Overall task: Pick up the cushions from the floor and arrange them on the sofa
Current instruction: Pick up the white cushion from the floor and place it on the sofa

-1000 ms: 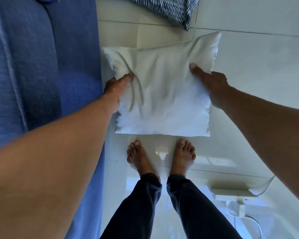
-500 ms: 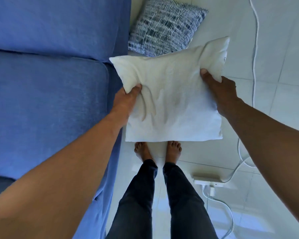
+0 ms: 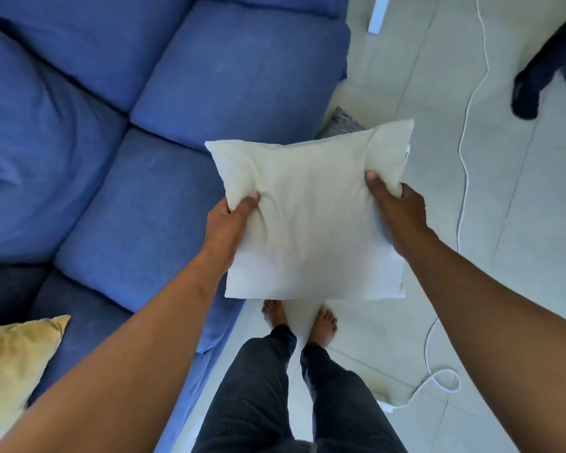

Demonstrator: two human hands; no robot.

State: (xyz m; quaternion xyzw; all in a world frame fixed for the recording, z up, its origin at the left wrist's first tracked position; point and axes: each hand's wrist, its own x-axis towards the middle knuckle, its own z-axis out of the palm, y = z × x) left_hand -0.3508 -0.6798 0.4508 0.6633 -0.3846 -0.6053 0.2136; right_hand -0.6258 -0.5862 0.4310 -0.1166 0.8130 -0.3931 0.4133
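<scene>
I hold a plain white cushion (image 3: 311, 217) in the air in front of me, above the floor beside the sofa's front edge. My left hand (image 3: 227, 223) grips its left side and my right hand (image 3: 396, 210) grips its right side, thumbs on top. The blue sofa (image 3: 138, 132) fills the left half of the view. A yellow cushion (image 3: 10, 371) lies on the sofa at the lower left. A patterned blue-grey cushion (image 3: 342, 122) lies on the floor behind the white one, mostly hidden by it.
A white cable (image 3: 463, 158) runs along the tiled floor on the right and loops near my feet (image 3: 299, 322). A dark animal (image 3: 549, 63) stands at the upper right. A white strip (image 3: 378, 14) sits at the top by the sofa's end.
The white cushion has risen with both hands still on it. My view has lifted and turned towards the sofa, so the seats and the yellow cushion have come into sight.
</scene>
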